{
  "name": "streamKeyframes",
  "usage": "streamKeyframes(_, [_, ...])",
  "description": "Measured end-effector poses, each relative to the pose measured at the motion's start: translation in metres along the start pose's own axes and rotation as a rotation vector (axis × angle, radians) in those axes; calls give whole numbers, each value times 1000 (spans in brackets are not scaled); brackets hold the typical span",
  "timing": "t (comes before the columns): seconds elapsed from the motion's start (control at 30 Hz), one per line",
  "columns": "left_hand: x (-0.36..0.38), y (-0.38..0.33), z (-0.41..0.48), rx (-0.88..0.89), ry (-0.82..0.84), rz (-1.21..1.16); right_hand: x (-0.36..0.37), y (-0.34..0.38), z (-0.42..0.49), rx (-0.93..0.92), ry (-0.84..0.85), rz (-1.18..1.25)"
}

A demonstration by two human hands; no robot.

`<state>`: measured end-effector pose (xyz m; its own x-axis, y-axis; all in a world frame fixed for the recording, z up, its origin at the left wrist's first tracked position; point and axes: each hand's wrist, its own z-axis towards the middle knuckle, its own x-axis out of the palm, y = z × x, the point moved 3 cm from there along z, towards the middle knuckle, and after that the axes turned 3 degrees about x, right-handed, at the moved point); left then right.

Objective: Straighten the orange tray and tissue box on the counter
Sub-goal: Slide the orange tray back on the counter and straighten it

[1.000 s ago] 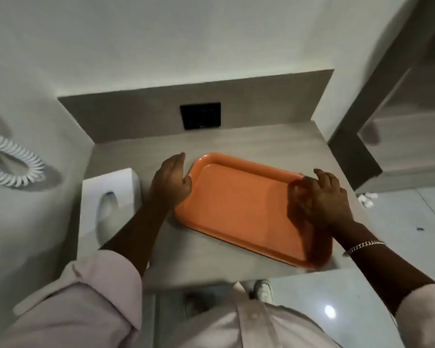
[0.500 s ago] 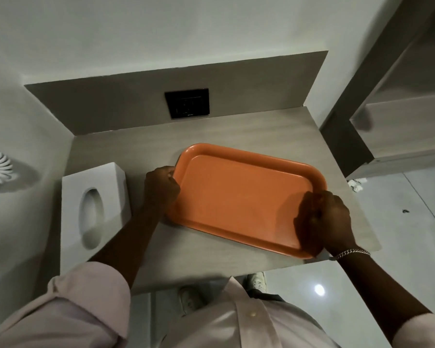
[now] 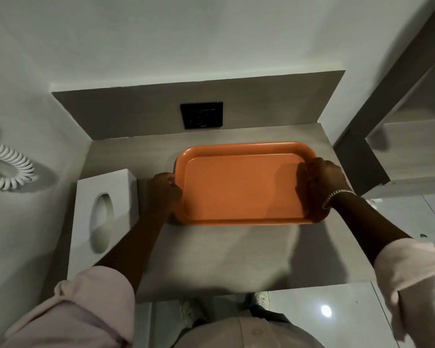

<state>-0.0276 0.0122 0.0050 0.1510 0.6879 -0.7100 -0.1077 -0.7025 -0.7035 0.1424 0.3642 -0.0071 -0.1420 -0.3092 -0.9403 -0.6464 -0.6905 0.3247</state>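
While both hands grip, orange tray apparently between fingers.

I see both hands gripping the orange tray flat on the counter: left hand on its left rim, right hand on its right. The white tissue box sits just left of the left hand, angled.

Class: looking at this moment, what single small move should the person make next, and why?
Probably let go of the orange tray, which already looks square to the back wall, and move the left hand to the tissue box, which sits slightly skewed at the counter's left edge.
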Motion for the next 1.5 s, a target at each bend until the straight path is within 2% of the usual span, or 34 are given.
streamKeyframes(0.13, [6,6,8,-24,1,-5,9,5,9,8,11,-14])
streamKeyframes(0.33, [6,8,6,56,6,36,13,3,0,34,21,29])
streamKeyframes(0.47, [13,7,-15,258,6,303,3,13,-29,-17,-108,94])
streamKeyframes(0.57, [33,5,-59,561,-45,421,11,31,-76,-214,-168,98])
streamKeyframes(0.6, [41,5,-75,647,-23,443,17,36,-94,-264,-169,93])
streamKeyframes(0.67, [55,4,-100,708,92,464,35,45,-125,-318,-137,46])
streamKeyframes(0.73, [64,3,-117,719,180,537,56,48,-148,-339,-90,-18])
streamKeyframes(0.83, [73,8,-128,695,228,646,82,43,-164,-355,-57,-113])
streamKeyframes(1.07, [79,15,-124,650,236,695,91,42,-155,-337,-58,-158])
streamKeyframes(1.5, [89,2,-58,613,227,677,85,62,-83,-360,3,-177])
